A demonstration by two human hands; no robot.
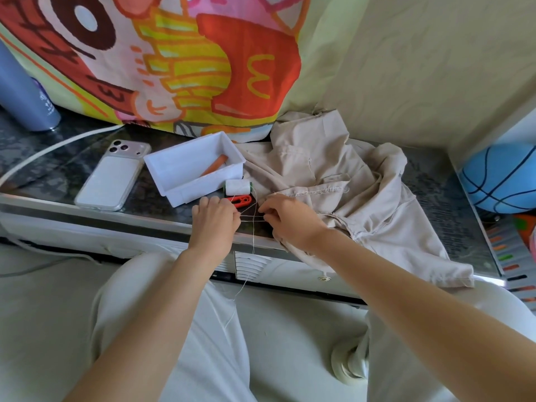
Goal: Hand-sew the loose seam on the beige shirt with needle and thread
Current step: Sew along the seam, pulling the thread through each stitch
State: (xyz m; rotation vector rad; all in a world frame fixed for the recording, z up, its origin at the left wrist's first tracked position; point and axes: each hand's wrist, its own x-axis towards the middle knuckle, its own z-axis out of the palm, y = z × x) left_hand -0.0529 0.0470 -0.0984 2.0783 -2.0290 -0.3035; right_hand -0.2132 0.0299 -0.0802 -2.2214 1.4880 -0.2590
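Observation:
The beige shirt (348, 181) lies crumpled on the dark table, one part hanging over the front edge. A stitched seam (319, 191) shows near its middle. My left hand (214, 219) and my right hand (290, 220) sit close together at the table's front edge, each pinching pale thread (251, 217) stretched between them. A loose end of the thread hangs down past the edge. A white thread spool (238, 187) and a red thread snipper (242, 200) lie just beyond my hands. The needle is too small to make out.
A white plastic tray (174, 169) holding an orange tube stands left of the spool. A phone (111, 177) lies farther left, a blue bottle (23, 94) at the back left. A white cable crosses the table. A blue ball (501, 178) sits at the right.

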